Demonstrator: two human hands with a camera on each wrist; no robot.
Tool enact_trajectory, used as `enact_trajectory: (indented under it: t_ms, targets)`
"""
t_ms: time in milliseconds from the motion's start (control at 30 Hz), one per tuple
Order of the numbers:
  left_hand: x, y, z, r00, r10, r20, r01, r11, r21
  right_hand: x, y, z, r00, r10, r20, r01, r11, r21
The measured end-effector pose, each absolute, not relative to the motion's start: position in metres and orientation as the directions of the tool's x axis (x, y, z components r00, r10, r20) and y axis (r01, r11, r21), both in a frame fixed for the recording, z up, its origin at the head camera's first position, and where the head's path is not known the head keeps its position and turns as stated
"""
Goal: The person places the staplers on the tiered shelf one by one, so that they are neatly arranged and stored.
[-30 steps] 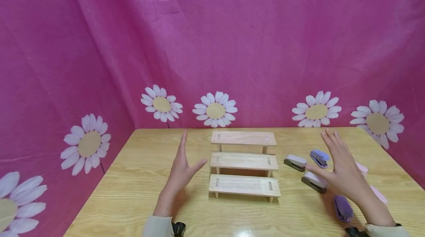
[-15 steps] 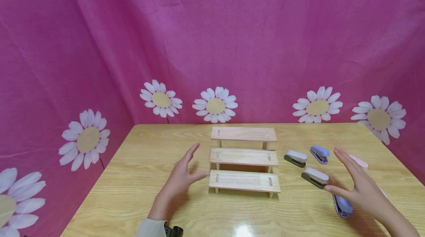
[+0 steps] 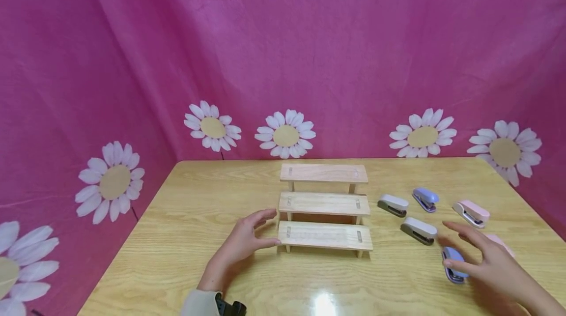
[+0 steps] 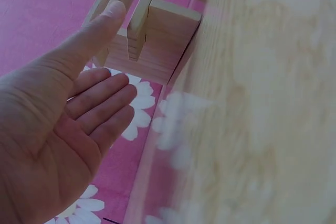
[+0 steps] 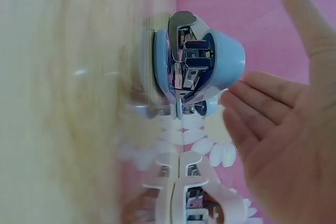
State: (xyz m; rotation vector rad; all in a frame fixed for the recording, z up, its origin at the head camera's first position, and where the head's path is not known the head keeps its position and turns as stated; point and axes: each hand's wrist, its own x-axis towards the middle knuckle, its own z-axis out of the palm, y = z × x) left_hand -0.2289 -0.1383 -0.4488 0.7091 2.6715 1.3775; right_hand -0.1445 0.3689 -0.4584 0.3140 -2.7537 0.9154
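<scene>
The right hand (image 3: 491,259), thumb and fingers apart, is hovering beside the nearer blue stapler (image 3: 453,255) on the table (image 3: 199,193), apparently readying a pick-up calling for a pinch, while the left hand (image 3: 242,240), likewise spread, is hovering by the three-tier wooden riser (image 3: 324,203).

On the surface (image 3: 199,193), two white-topped staplers (image 3: 419,230), two blue staplers (image 3: 427,195) and two pink staplers (image 3: 474,211) are counted; three wooden shelves (image 3: 324,204) and six printed daisies (image 3: 286,135) are also counted.
</scene>
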Motion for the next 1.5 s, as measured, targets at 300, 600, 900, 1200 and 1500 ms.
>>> enact_trajectory:
  t_ms: [300, 600, 900, 1200, 1500]
  targets:
    - [-0.23, -0.137, -0.451, -0.868, 0.47, 0.16, 0.408, 0.492, 0.769, -0.141, 0.38, -0.469, -0.937, -0.228, 0.264, -0.348, 0.678, -0.647]
    - [-0.232, -0.135, -0.455, -0.867, 0.484, 0.12, 0.371, 0.465, 0.804, -0.138, 0.395, -0.473, -0.988, -0.142, 0.052, -0.144, 0.781, -0.608]
    - [-0.232, -0.134, -0.455, -0.885, 0.457, 0.088, 0.339, 0.504, 0.794, -0.137, 0.396, -0.479, -0.982, -0.148, 0.115, -0.187, 0.751, -0.633]
    - [-0.232, -0.135, -0.455, -0.887, 0.456, 0.068, 0.319, 0.5, 0.805, -0.137, 0.392, -0.475, -0.963, -0.178, 0.204, -0.268, 0.726, -0.633]
    - [-0.232, -0.136, -0.455, -0.877, 0.472, 0.086, 0.336, 0.477, 0.812, -0.138, 0.393, -0.475, -0.968, -0.143, 0.205, -0.24, 0.761, -0.603]
